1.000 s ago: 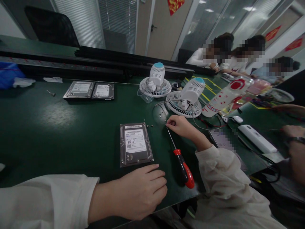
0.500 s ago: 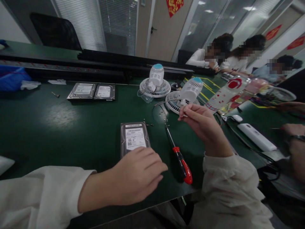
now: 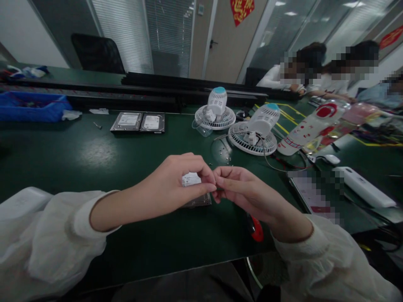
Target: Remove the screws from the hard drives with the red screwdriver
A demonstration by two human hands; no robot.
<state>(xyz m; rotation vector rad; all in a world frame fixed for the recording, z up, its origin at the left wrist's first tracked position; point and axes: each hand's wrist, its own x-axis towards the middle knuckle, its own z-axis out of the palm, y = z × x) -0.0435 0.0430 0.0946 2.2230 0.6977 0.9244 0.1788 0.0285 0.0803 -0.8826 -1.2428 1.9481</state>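
Over the flat, white-labelled metal hard drive (image 3: 191, 179) on the green tabletop (image 3: 59, 165), my left hand (image 3: 176, 178) and right hand (image 3: 248, 188) meet at the fingertips — gripping anything, I can't tell — so crowded fingers could fumble any small piece

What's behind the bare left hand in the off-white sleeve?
Behind the bare left hand is a flat, grey metal hard drive with a white paper label. Bits of both show; the rest is covered, so I can't see it.
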